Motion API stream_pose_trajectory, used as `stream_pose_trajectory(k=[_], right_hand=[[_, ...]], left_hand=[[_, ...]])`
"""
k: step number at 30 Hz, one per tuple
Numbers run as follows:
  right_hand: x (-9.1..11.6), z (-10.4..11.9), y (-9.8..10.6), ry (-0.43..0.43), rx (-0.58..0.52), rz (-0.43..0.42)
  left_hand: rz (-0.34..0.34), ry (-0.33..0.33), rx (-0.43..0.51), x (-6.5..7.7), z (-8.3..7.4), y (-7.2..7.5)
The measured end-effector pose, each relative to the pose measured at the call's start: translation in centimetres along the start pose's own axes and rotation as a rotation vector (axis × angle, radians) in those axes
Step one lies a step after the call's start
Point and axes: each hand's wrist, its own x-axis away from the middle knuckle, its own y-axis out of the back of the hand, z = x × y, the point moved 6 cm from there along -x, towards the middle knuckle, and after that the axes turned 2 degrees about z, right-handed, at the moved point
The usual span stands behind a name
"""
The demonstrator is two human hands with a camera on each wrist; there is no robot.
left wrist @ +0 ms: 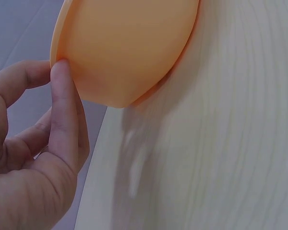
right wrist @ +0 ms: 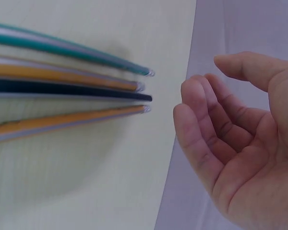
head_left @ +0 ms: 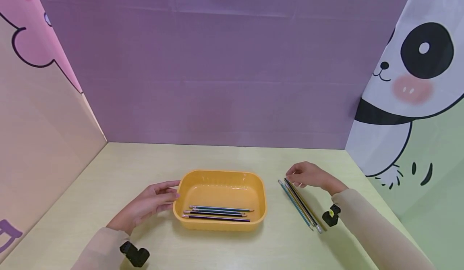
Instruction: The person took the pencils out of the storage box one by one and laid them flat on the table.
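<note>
A yellow plastic tray [head_left: 225, 226] stands on the table, with several dark and blue-green pencils [head_left: 216, 218] lying side by side along its near part. My left hand [head_left: 154, 201] pinches the tray's left rim; in the left wrist view, thumb and finger lie on either side of the rim of the tray [left wrist: 129, 43]. To the right of the tray, a loose bundle of blue-green, black and yellow pencils [head_left: 302, 205] rests on the table. Over their far ends, my right hand [head_left: 308, 176] hovers with relaxed, slightly bent fingers. The right wrist view shows that hand [right wrist: 240, 129] holding nothing, just beyond the pencil tips.
The pale wooden table [head_left: 145, 161] ends at a purple back wall [head_left: 224, 68]. A pink-patterned panel [head_left: 43, 121] closes the left side, and a panel with a printed panda [head_left: 413, 141] the right. Each wrist carries a small black device [head_left: 135, 254].
</note>
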Motion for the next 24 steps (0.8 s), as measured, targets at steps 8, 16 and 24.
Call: stream_pose_trajectory(k=[8,16,24], right_hand=[[-0.4,1.6,-0.2,0.010,0.032,0.012],[-1.0,3.3,-0.7,0.027,0.038,0.036],[-1.9,5.6,-1.6,0.060,0.062,0.075]], left_hand=[[0.019,-0.012,0.009,-0.1,0.2,0.0],[0.020,-0.015,0.013,0.0,0.2,0.1],[0.014,-0.013,0.011,0.0,0.0,0.0]])
